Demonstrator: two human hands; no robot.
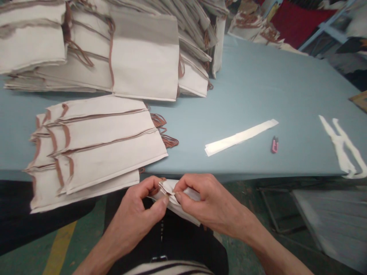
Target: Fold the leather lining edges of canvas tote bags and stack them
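Both of my hands meet just off the table's front edge, on a piece of off-white fabric (183,213) that looks like one of the cloth bags. Thumb and forefinger of my left hand (140,208) pinch its folded corner from the left. From the right, my right hand (205,198) pinches the same corner, its fingertips close to the left ones. What lies between the fingertips is too small to make out. Left of my hands lies an overlapping pile of off-white cloth bags (114,139) with brown trim and brown cords.
Tall stacks of similar bags (145,57) fill the back left of the blue-green table (246,91). On its right half lie white strips (241,136), a small pink thread snipper (275,145) and a white forked cutout (341,147). A grey panel (335,217) stands low at the right.
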